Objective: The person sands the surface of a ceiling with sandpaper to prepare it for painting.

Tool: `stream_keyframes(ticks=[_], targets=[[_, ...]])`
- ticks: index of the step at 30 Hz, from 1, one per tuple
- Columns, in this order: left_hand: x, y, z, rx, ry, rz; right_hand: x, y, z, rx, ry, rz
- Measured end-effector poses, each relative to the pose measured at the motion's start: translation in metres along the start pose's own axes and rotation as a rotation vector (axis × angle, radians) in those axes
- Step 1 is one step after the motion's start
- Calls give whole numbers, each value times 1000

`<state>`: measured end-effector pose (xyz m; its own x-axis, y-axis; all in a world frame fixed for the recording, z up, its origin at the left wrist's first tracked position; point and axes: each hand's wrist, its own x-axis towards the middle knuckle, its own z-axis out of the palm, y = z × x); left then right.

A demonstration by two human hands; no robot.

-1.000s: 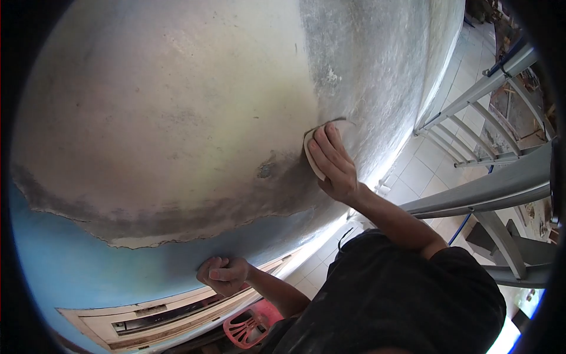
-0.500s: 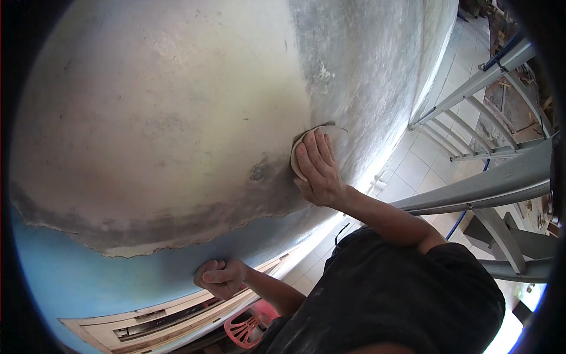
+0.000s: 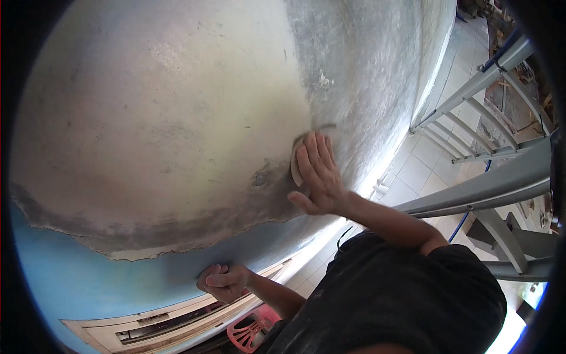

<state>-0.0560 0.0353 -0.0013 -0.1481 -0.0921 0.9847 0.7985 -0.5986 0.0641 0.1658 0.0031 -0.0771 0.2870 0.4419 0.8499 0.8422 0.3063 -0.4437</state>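
Note:
My right hand (image 3: 318, 172) presses its fingers over a pale pad that looks like sandpaper (image 3: 296, 168), flat against the wall (image 3: 177, 106). Its thumb sticks out to the side, and most of the sandpaper is hidden beneath the palm and fingers. Around it the wall is a patchy cream and grey surface with a small dark chipped spot (image 3: 259, 177) to the left of the hand. My left hand (image 3: 224, 282) is closed, fingers curled, at the blue painted part of the wall (image 3: 130, 277). Nothing shows in that hand.
A metal ladder (image 3: 483, 183) stands at the right over a tiled floor (image 3: 413, 171). Below my left hand are a wooden-framed vent opening (image 3: 100, 327) and a red plastic chair (image 3: 247, 330). A blue hose or cable (image 3: 460, 227) passes behind the ladder.
The right thumb has spread away from the sandpaper, whose rounded edge no longer shows beyond the fingers. My left hand has shifted very slightly to the right and stays closed.

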Motion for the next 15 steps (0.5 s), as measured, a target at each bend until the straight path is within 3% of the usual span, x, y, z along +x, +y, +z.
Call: stream_keyframes(ticks=[5,10,12,15], targets=[[-2,-3,-2,-14,-14,15,92,-1,-31,-9,213,-90],[0,-6,-1,-40,2,87,13,-11,-4,11,16,35],[1,-4,1,-42,7,69,-18,0,11,-8,-10,-3],[-2,-4,0,-9,19,35,19,-2,-5,-10,39,-10]])
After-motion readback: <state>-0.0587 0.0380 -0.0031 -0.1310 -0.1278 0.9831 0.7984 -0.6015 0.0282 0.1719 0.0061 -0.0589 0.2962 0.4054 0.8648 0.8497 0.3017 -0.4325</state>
